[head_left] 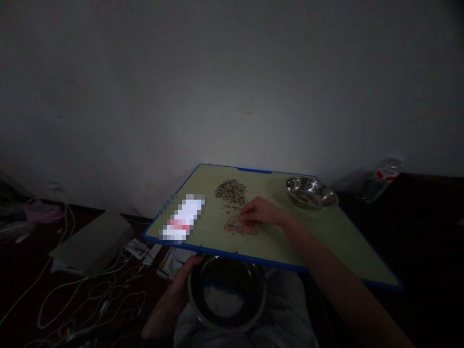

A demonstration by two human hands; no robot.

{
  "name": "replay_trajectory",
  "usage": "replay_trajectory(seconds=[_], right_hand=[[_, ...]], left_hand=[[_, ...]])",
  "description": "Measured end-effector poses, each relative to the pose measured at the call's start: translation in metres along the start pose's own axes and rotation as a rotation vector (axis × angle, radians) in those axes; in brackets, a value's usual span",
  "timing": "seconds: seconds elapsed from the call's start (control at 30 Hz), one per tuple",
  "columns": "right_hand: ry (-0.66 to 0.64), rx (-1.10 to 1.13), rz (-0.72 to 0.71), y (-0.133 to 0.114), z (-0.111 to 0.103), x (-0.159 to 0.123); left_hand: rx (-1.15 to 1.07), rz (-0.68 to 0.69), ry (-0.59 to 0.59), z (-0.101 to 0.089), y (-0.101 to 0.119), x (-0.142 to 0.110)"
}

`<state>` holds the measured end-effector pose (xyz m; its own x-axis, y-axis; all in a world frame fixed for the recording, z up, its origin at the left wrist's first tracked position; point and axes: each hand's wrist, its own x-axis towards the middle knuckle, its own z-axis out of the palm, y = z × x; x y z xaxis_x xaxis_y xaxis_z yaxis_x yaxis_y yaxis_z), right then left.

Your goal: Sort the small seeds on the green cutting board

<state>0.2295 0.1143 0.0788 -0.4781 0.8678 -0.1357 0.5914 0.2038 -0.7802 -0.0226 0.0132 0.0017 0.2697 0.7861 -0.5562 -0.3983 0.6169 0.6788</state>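
Observation:
On the light green tabletop (279, 241), my right hand (261, 211) is closed, its fingertips pinched down at a clear reddish half-round protractor (234, 226). Small dark and pale grains show at the protractor. Just beyond it lies a loose pile of seeds (232, 192), with a few scattered toward my hand. Below the table's near edge, my left hand (181, 278) grips the left rim of a round metal bowl (228, 325) above my lap. The inside of that bowl is dark, and its contents cannot be made out.
A shiny metal basin (312, 193) stands at the table's right rear. A lit, blurred-out phone (183, 218) lies on the left. Cables (105, 290), a power strip (138, 251) and a grey box (94, 241) are on the floor. A bottle (382, 179) is by the wall.

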Motion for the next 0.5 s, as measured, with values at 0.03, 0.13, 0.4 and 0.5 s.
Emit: replay_trajectory(seconds=[0.03,0.13,0.4,0.5], right_hand=[[0.006,0.005,0.005,-0.0005,0.0002,-0.0001],[0.031,0.018,-0.012,-0.0004,0.0002,-0.0001],[0.037,0.027,-0.022,-0.0021,0.0050,0.0013],[0.016,0.037,-0.032,-0.0025,0.0070,0.0017]], left_hand=[[-0.004,0.010,-0.004,0.0001,0.0001,0.0001],[-0.010,0.023,0.013,0.0024,0.0014,-0.0020],[-0.043,0.019,0.035,0.0089,0.0037,-0.0079],[-0.030,0.015,-0.006,0.0067,0.0027,-0.0055]])
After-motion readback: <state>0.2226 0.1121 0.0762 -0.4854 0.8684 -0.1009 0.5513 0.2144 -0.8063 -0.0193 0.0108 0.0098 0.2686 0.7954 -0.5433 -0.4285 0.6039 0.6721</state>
